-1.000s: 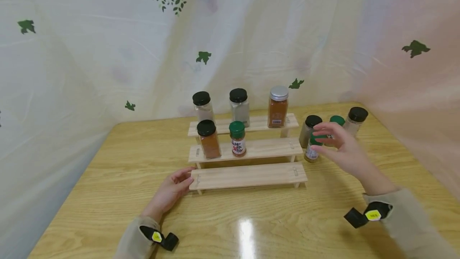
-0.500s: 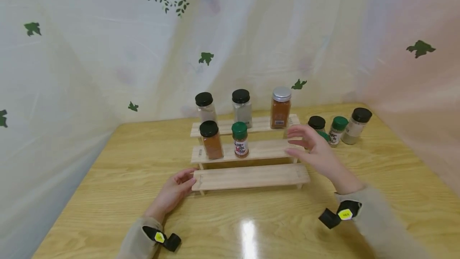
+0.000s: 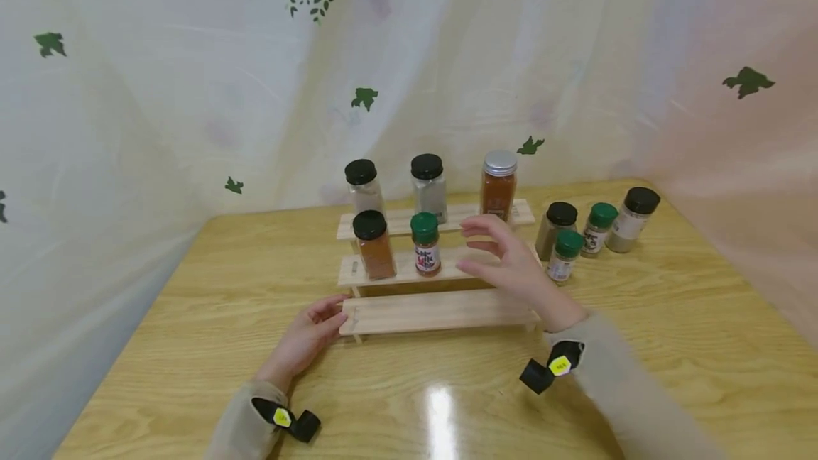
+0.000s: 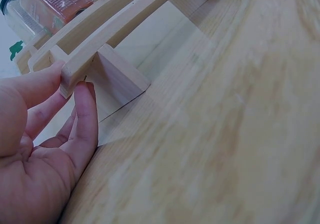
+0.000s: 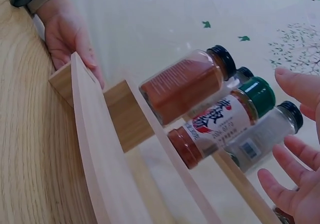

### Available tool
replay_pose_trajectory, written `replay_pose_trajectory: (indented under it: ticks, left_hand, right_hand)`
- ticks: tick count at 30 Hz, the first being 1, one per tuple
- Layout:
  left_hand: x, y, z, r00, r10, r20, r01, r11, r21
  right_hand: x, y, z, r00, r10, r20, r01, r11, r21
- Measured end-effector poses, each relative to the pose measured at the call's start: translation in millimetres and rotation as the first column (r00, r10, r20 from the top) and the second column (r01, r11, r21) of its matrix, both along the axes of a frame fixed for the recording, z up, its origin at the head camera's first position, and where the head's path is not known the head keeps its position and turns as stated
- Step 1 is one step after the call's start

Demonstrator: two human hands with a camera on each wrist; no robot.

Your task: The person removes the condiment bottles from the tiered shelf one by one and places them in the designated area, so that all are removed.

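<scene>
A pale three-tier wooden spice rack (image 3: 434,312) stands on the table. My left hand (image 3: 307,339) pinches the left end of its lowest shelf, thumb on the end and a fingertip beneath, as the left wrist view shows. On the middle shelf are a black-capped jar of orange powder (image 3: 375,255) and a green-capped spice jar (image 3: 426,245). My right hand (image 3: 508,265) hovers just right of the green-capped jar, apart from it, fingers spread in a loose curve around nothing. Behind, the top shelf bears two black-capped jars (image 3: 429,192) and a silver-capped jar (image 3: 498,187), partly hidden by that hand.
Right of the rack, several more jars stand on the wooden table (image 3: 192,346): a black-capped one (image 3: 556,233), two green-capped ones (image 3: 565,257), and a taller black-capped one (image 3: 631,221). A pale curtain (image 3: 160,91) with leaf prints hangs behind.
My right hand has moved left, from beside the jars on the right to near the green-capped jar on the middle shelf. My left hand has kept its place at the rack.
</scene>
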State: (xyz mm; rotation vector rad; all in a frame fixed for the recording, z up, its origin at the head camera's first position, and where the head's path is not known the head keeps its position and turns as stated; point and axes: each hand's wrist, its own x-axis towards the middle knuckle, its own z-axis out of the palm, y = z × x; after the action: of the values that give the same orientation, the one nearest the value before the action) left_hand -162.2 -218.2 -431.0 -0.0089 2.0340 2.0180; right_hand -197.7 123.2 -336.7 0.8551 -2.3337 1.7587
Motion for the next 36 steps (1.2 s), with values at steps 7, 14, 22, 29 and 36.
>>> replay_pose_trajectory:
  ticks: [7,14,22,29,36]
  left_hand:
    - [-1.0,-0.3,1.0,1.0,-0.003,-0.001,0.003,1.0,-0.016]
    - [-1.3,0.2,0.5,1.0,0.004,-0.004,-0.004,1.0,-0.011]
    - [-1.4,0.2,-0.8,1.0,0.005,-0.007,-0.005,1.0,0.003]
    - [-0.9,1.0,0.3,1.0,0.009,-0.008,-0.009,1.0,0.0]
    - [-0.7,1.6,1.0,1.0,0.014,0.0,-0.014,1.0,0.0]
  right_hand:
    - [-3.2,-16.3,-3.4,1.0,0.028,0.006,-0.028,0.999,-0.031]
    - [-6.9,-30.1,-4.0,0.999,0.032,0.009,-0.031,0.998,-0.053]
    - [-10.6,-40.4,-4.1,1.0,0.02,0.019,-0.019,0.998,-0.055]
    - [-10.9,-43.6,-4.0,0.999,0.001,0.033,0.0,0.999,-0.049]
    - [-12.4,-47.4,-5.6,0.999,-0.014,0.033,0.016,0.999,-0.044]
